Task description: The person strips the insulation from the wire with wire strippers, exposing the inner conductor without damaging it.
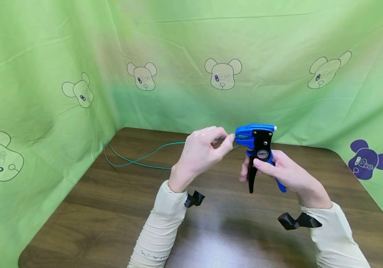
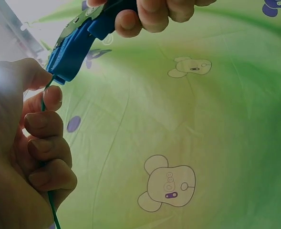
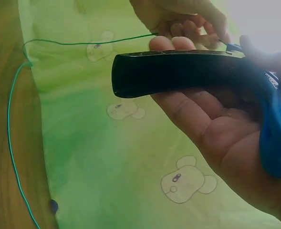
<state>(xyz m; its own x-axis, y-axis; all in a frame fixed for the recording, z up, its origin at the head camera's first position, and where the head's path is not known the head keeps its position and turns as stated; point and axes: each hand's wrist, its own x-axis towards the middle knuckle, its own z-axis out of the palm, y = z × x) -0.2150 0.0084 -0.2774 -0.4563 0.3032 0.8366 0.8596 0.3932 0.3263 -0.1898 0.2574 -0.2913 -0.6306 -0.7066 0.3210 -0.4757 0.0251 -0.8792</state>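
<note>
A blue and black wire stripper (image 1: 262, 143) is held upright above the table by the right hand (image 1: 288, 172), whose fingers and thumb wrap its handles. The left hand (image 1: 202, 152) pinches a thin green wire (image 1: 158, 149) between thumb and forefinger, right at the tool's blue jaws; the wire enters them. In the left wrist view the wire (image 2: 54, 212) runs down through the curled fingers of the left hand (image 2: 40, 143) from the jaw end of the stripper (image 2: 71, 55). The right wrist view shows the black handle (image 3: 178, 74) across the right hand's fingers (image 3: 197, 114).
The rest of the wire loops over the left back of the brown wooden table (image 1: 94, 219). A green curtain (image 1: 184, 44) with bear-head drawings stands behind and at both sides. Each wrist carries a black mount (image 1: 194, 199).
</note>
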